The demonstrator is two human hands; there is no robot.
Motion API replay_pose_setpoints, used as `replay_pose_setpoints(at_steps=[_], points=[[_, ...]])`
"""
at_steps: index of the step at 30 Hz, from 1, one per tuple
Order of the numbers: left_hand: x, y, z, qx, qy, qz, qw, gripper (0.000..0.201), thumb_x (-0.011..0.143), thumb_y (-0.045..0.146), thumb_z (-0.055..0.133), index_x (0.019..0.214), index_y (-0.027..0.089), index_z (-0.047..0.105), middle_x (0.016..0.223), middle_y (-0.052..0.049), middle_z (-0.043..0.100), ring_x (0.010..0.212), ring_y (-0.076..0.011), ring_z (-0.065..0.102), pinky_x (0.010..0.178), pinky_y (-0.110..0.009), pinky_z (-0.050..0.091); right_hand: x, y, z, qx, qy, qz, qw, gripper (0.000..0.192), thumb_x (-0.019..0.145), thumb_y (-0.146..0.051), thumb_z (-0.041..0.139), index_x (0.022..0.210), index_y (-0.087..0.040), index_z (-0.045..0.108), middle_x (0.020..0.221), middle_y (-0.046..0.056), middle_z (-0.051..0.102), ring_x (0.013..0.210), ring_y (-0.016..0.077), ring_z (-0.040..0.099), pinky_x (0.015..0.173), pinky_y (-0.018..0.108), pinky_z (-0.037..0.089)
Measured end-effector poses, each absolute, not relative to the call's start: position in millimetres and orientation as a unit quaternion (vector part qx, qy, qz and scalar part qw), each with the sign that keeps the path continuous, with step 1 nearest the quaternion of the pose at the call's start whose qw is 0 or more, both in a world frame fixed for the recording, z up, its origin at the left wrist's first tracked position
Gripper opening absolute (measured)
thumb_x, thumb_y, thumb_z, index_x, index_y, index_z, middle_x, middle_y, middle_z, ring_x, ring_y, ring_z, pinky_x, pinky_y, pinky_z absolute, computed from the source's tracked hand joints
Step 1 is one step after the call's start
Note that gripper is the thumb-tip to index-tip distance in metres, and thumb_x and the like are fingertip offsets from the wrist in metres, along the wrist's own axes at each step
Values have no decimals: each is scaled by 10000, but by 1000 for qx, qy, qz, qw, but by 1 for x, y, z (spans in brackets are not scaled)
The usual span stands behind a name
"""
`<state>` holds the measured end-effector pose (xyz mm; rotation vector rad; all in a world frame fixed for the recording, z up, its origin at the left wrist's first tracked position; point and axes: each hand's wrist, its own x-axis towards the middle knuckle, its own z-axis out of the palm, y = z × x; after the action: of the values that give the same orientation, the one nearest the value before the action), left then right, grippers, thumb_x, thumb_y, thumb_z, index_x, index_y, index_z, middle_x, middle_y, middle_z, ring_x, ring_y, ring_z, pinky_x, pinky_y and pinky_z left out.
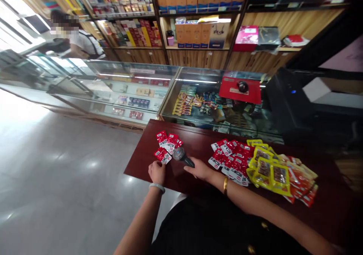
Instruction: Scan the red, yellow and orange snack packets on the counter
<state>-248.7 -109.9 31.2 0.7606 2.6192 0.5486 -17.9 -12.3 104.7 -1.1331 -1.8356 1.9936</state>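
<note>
In my right hand (199,169) is a dark handheld barcode scanner (179,155), its round head pointing left toward a few red-and-white snack packets (173,141). My left hand (157,172) is closed at the table's left front edge. Its thumb and fingertips pinch the near edge of one red snack packet (162,154), which lies in front of the scanner head. Right of my right hand, a larger pile of the same red-and-white packets (234,158) lies on the dark red table (141,153). Yellow snack packets (268,170) overlap that pile's right side.
Orange-red packets (304,183) lie beyond the yellow ones. Behind the table runs a glass display counter (136,71), with a red mat (231,90) and a dark round object on top. A black monitor (295,96) stands at right. A person (85,43) is behind the counter, far left.
</note>
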Motion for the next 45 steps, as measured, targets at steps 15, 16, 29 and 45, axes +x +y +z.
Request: replay_pose_setpoints(at_steps=[15,16,29,45], points=[[-40,18,31,589,740,137,296,230,811,205,590,1025,175,670,1046,-117,676,1035,-241,590,912,-326,404,132,-15,95,-544,-512,631,210,442,792,-467,603,1116,-169,557,457,-112,461,328,89,413,353,203,318],[-32,21,29,589,745,121,290,253,806,225,609,1048,172,661,1075,-124,662,1055,-248,580,918,-329,401,141,-16,95,-556,-501,626,219,440,785,-481,606,1092,-169,560,460,-108,464,326,86,409,352,203,315],[-36,14,24,512,762,124,377,267,798,293,696,965,208,506,820,-27,652,763,-182,618,679,-256,381,157,-21,90,-573,-487,623,217,495,781,-521,598,1103,-147,551,426,-117,434,321,96,407,359,213,324],[-164,-79,20,270,827,344,355,331,692,315,772,849,207,500,718,25,608,668,-139,582,640,-234,412,40,-22,97,-415,-593,686,74,576,791,-475,603,1259,-153,509,509,-107,478,348,93,436,371,208,359]])
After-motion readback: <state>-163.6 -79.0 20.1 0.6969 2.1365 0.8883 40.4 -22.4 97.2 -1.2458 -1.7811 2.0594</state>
